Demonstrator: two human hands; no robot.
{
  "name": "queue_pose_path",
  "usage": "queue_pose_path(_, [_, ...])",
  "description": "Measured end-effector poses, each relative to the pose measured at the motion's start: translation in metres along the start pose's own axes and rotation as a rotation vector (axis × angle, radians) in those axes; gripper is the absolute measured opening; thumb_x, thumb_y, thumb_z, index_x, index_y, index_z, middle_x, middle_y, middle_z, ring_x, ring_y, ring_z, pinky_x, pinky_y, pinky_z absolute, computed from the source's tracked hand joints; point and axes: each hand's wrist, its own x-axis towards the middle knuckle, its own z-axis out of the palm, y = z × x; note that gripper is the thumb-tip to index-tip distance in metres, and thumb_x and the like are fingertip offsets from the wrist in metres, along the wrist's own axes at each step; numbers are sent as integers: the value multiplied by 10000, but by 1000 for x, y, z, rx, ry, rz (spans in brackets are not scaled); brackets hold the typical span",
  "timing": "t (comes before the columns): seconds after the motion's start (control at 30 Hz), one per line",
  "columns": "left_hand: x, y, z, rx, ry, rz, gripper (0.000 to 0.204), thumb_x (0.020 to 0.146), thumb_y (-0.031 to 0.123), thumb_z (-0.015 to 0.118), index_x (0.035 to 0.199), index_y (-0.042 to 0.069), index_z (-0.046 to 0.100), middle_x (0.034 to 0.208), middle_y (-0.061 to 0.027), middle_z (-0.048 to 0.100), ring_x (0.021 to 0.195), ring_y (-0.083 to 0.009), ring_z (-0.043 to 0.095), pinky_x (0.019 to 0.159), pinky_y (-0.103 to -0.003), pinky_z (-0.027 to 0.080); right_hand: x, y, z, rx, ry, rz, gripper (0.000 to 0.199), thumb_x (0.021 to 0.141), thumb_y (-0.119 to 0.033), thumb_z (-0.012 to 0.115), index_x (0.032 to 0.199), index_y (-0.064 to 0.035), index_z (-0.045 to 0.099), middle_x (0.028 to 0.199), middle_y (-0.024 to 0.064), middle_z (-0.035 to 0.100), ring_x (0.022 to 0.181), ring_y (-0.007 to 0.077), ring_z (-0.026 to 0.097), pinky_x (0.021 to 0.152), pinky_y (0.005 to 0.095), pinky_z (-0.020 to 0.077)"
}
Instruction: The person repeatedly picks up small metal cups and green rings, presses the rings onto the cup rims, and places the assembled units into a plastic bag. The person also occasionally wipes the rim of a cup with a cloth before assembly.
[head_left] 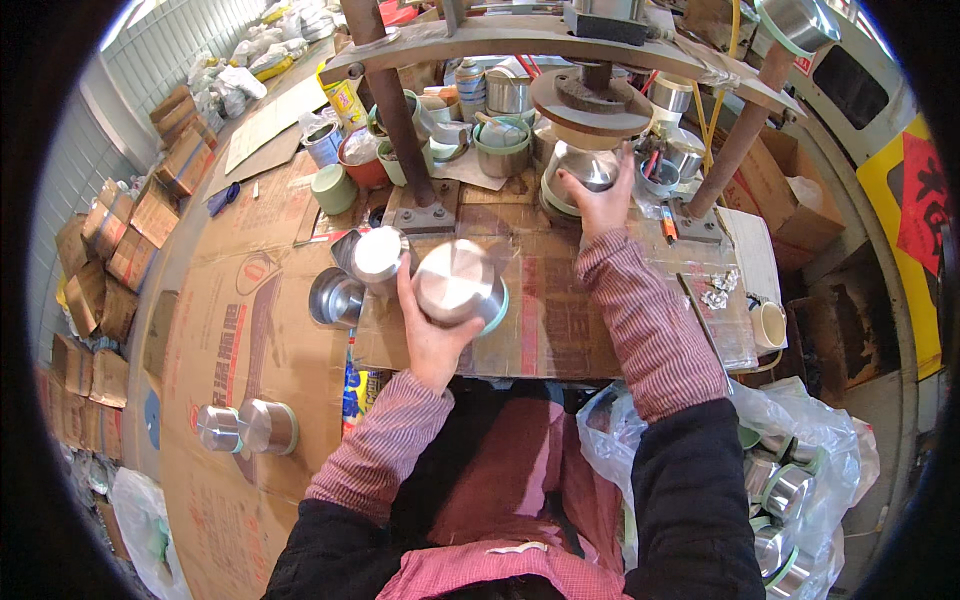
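My left hand (pixel 437 348) is closed round the near side of a shiny steel cup with a pale green rim (pixel 456 278), tilted above the cardboard-covered table. Just left of its fingertips is a smaller steel cup (pixel 380 256); whether they touch it I cannot tell. Farther off, my right hand (pixel 604 206) is wrapped round the right side of a steel bowl (pixel 588 170). That bowl sits directly beneath the round plate (pixel 590 104) of a press, its lower part partly hidden by my fingers. An open steel cup (pixel 337 298) lies beyond my left wrist.
Two rusty press posts (pixel 402 120) flank the work spot. Green tubs (pixel 501 145) and cans crowd the back. Two steel cups with green rims (pixel 268 427) lie on the cardboard at left. A plastic bag (pixel 830 440) of steel cups is at right, below a thin rod (pixel 705 320).
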Motion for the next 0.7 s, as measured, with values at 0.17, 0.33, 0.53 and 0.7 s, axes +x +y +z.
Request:
queue_pose_path(0.17, [77,-19,64,83,67,59,1277,633,-67,866,1630,134,94,1481,-175,403,1332,-290,467,1151,-420,409,-57,-44,-56,514,104,371,960,803,-77,846,1577,-38,280,1430,139,482,1282,238,501,1108,372,403])
queue_pose_path(0.33, [147,-59,155,-14,-85,68,1407,603,47,941,1634,92,-16,1479,-227,443,1367,-293,470,1149,-399,397,-92,-78,-113,645,91,327,808,873,-57,754,1564,-53,336,1425,109,497,1270,227,513,1113,361,387])
queue_pose_path(0.53, [157,-97,186,296,-177,130,1275,640,243,935,1615,50,136,1456,-238,447,1340,-394,481,1145,-451,401,-114,-104,-149,670,60,408,747,911,-94,707,1563,-50,344,1384,123,547,1233,219,564,1063,355,435])
queue_pose_path(0.7, [118,-61,142,422,-282,127,1080,834,524,769,1599,-3,220,1561,-230,301,1484,-355,281,1231,-452,244,-126,-117,-156,697,-47,494,696,946,-170,677,1550,-41,356,1352,117,571,1201,202,588,1010,346,473])
